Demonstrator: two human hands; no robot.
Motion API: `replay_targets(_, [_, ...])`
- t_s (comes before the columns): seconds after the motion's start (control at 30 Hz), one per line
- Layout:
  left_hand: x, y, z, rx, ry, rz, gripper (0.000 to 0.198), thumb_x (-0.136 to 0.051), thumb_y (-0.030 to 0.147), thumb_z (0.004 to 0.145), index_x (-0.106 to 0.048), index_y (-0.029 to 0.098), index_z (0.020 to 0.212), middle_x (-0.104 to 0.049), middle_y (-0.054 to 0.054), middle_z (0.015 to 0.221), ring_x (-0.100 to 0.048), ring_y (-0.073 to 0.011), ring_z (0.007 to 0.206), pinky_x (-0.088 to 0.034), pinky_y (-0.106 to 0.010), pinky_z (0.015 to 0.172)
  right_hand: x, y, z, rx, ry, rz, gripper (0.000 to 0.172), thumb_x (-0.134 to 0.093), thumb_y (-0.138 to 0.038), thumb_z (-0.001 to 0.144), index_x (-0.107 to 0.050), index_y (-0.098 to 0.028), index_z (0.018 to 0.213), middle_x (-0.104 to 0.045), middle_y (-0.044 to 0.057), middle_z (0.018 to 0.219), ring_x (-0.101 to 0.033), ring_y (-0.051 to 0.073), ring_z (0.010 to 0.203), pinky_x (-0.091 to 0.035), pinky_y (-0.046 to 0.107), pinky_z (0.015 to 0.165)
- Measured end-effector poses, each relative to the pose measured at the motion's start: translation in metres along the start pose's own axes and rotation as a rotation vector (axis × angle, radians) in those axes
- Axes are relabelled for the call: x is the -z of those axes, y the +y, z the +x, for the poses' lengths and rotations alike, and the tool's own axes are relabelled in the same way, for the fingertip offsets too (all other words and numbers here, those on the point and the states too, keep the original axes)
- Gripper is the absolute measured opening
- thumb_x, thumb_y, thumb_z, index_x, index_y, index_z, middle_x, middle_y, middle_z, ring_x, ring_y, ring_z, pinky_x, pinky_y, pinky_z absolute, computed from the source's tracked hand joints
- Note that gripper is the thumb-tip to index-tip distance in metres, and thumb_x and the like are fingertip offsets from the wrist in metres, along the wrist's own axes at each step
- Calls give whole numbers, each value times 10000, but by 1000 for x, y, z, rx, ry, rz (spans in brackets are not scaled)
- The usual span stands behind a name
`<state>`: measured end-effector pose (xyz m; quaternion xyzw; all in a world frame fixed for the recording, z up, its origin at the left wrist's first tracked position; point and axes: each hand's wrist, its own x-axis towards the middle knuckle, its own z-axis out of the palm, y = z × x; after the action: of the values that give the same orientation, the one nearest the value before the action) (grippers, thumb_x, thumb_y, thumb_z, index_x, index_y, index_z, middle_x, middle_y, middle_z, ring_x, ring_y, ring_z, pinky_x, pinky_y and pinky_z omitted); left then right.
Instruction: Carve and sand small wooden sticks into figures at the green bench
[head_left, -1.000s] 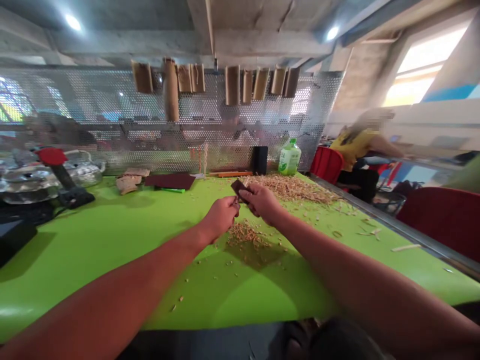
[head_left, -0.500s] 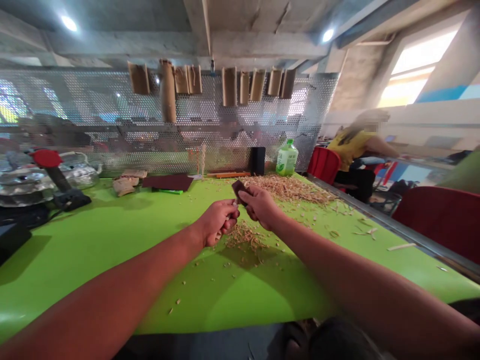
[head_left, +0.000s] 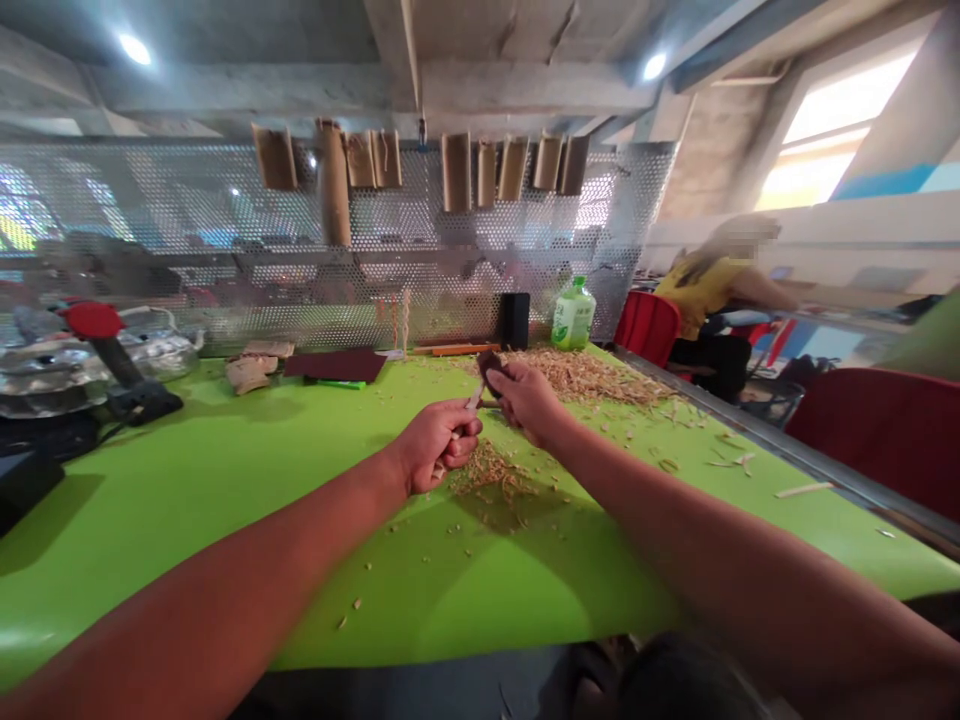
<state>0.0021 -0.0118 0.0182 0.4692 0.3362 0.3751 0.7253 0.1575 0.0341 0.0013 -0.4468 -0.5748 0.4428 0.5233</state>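
Sandpaper point(head_left: 489, 366), dark, in right hand point(head_left: 527, 400), pale sliver point(head_left: 472, 400) in left hand point(head_left: 439, 445)

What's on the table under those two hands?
A loose heap of pale shavings lies on the green table, below the left hand and right hand. Whatever lies directly beneath the palms is hidden by the hands.

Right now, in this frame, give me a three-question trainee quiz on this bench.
1. Which hand holds the dark piece: the left hand or the right hand?
2. True or false: the bottle stands to the right of the black box.
3. Fill in: the pale heap on the green table is made of ____.

Key: 1 right hand; 2 true; 3 shavings.
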Motion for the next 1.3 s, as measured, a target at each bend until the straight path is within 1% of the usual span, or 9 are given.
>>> replay_targets(0.1, [1, 2, 0, 0, 11, -24, 161, -442, 130, 881, -439, 178, 728, -373, 82, 493, -230, -20, 303, -147, -125, 282, 0, 0, 0, 19, -84, -42, 227, -607, -338, 848, -439, -231, 739, -383, -104, 408, -314, 64, 308, -188, 181, 309])
replay_targets(0.23, [3, 3, 0, 26, -32, -52, 157, -431, 110, 876, -436, 173, 732, -393, 75, 522, -234, -14, 311, -159, -117, 286, 2, -1, 1, 42, 9, -57, 257, -595, -324, 858, -414, -227, 704, -368, -106, 402, -289, 51, 307, -191, 178, 319])
replay_targets(0.37, [4, 2, 2, 16, -27, -72, 118, -470, 109, 842, -432, 181, 755, -425, 72, 546, -234, -12, 315, -146, -111, 286, 2, -1, 0, 46, -97, -86, 232, -603, -323, 848, -440, -226, 714, -378, -103, 397, -309, 59, 305, -189, 182, 315])
replay_targets(0.5, [6, -1, 4, 76, -51, -49, 132, -472, 128, 831, -429, 183, 718, -340, 90, 477, -212, -20, 308, -150, -117, 290, 1, -3, -1, 56, -4, -109, 264, -620, -339, 842, -433, -224, 695, -359, -109, 391, -298, 52, 305, -188, 178, 321])
replay_targets(0.63, [5, -2, 3, 36, -37, -55, 97, -488, 116, 807, -450, 180, 745, -400, 75, 523, -224, -18, 316, -135, -124, 287, 1, -2, -2, 33, -92, -117, 222, -606, -338, 842, -461, -222, 720, -367, -105, 403, -305, 60, 315, -186, 188, 326])
replay_targets(0.77, [3, -2, 2, 45, -51, -19, 101, -476, 102, 792, -463, 174, 723, -363, 81, 465, -218, -25, 302, -149, -130, 287, 1, 1, 0, 40, 0, -127, 237, -590, -323, 847, -437, -224, 695, -360, -106, 406, -301, 56, 313, -182, 190, 337])
replay_targets(0.9, [3, -2, 2, 61, 16, 8, 171, -434, 136, 812, -439, 184, 648, -327, 75, 391, -211, -37, 276, -142, -139, 276, -2, 3, -1, 22, -97, -104, 239, -610, -337, 841, -448, -224, 707, -381, -101, 415, -297, 56, 313, -183, 192, 331])
replay_targets(1.03, [5, -2, 4, 68, -6, -4, 170, -439, 136, 800, -434, 186, 637, -337, 73, 393, -216, -34, 278, -150, -136, 279, -3, 1, -2, 18, -22, -104, 215, -605, -324, 853, -471, -221, 720, -373, -101, 396, -296, 57, 307, -180, 191, 323])
replay_targets(1.3, [6, -7, 3, -13, -37, 116, 107, -504, 146, 752, -440, 199, 685, -350, 89, 400, -220, -34, 282, -140, -143, 300, 0, -4, -4, 12, -46, -92, 218, -590, -338, 858, -472, -224, 714, -370, -99, 386, -293, 61, 301, -187, 193, 312])
